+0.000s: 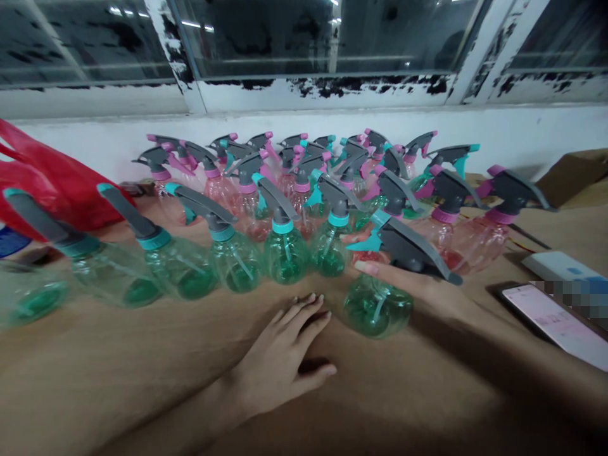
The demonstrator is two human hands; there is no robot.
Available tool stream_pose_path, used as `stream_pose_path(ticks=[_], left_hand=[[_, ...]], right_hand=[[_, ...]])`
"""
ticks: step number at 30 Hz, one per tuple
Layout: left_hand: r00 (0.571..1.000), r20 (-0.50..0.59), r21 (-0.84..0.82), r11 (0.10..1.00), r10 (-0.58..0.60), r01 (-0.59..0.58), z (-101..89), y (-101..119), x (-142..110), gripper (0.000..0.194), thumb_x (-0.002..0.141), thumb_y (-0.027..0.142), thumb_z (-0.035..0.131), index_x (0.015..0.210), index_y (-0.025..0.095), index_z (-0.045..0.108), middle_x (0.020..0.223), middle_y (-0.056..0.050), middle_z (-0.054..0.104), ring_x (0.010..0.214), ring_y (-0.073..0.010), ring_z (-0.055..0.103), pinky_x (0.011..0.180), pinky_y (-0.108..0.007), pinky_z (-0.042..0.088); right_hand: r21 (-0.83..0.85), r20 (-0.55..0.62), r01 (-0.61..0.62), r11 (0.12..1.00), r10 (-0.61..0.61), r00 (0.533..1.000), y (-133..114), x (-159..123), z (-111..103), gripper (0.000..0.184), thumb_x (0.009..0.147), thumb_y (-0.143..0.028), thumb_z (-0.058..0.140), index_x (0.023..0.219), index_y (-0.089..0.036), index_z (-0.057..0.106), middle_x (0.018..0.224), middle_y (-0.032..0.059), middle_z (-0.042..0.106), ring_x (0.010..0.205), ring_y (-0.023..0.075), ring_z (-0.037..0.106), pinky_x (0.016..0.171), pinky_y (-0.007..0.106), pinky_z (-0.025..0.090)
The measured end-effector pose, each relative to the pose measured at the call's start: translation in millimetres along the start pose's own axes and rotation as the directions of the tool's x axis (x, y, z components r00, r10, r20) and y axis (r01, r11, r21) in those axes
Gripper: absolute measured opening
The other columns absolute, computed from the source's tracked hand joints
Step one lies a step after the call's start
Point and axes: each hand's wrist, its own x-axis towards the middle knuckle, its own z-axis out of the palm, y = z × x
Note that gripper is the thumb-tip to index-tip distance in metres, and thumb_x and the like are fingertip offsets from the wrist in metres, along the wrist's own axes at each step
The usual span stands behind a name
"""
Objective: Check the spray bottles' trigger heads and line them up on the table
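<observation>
My right hand [430,292] is closed round the neck of a clear green spray bottle [375,311] with a grey and teal trigger head. The nozzle of this bottle points to the left and back. My left hand [280,358] lies flat on the brown table [190,380], fingers stretched out and holding nothing, just left of that bottle. In front of both hands stands a row of green spray bottles [287,253] with teal collars. Behind them are several pink spray bottles [221,193] with pink collars, with some teal-nozzled ones among them.
A red plastic bag [71,183] sits at the left. On the right lie a lit phone [555,316], a white box [565,269] and a brown cardboard piece [577,177]. A white wall [522,136] with windows [323,38] closes off the back.
</observation>
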Motion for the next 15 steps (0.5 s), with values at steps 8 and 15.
stream_pose_path(ticks=[8,15], left_hand=[[1.000,-0.002,-0.004,1.000,0.004,-0.004,0.1,0.3,0.1,0.060,0.089,0.052,0.054,0.137,0.016,0.043,0.147,-0.011,0.035,0.136,-0.0296,0.027,0.109,-0.048,0.027],[1.000,-0.012,0.001,1.000,0.007,-0.007,0.0,-0.3,-0.3,0.060,0.090,0.053,0.052,0.138,0.017,0.041,0.148,-0.010,0.034,0.135,-0.0294,0.028,0.108,-0.049,0.028]], right_hand=[[0.008,0.034,-0.052,0.999,0.052,0.998,5.0,0.1,1.4,0.030,0.075,-0.042,0.069,0.101,-0.027,0.067,0.075,-0.0007,0.070,0.077,0.0218,0.067,0.078,0.040,0.055],[0.062,0.082,-0.044,0.997,0.038,0.996,-1.6,-8.7,7.7,0.021,0.081,-0.045,0.062,0.092,-0.027,0.066,0.083,0.0018,0.070,0.098,0.0248,0.065,0.096,0.045,0.048]])
